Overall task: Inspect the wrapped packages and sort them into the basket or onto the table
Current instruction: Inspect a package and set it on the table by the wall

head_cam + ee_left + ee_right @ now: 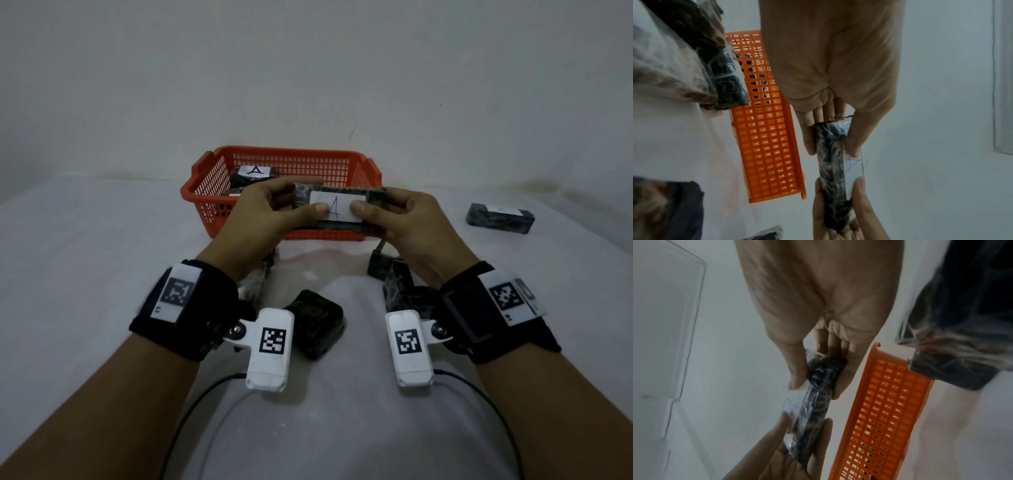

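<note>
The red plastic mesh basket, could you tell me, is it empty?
No, a dark wrapped package with a white label marked A lies inside the red plastic mesh basket.

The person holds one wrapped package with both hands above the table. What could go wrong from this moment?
1. Both thumbs lie on the white label, partly covering the letter, so it might be misread.
2. The held package is gripped only at its ends by the left hand and the right hand; the smooth wrap could slip.
3. If dropped, it may land in front of the red basket, on the unsorted packages.
</note>
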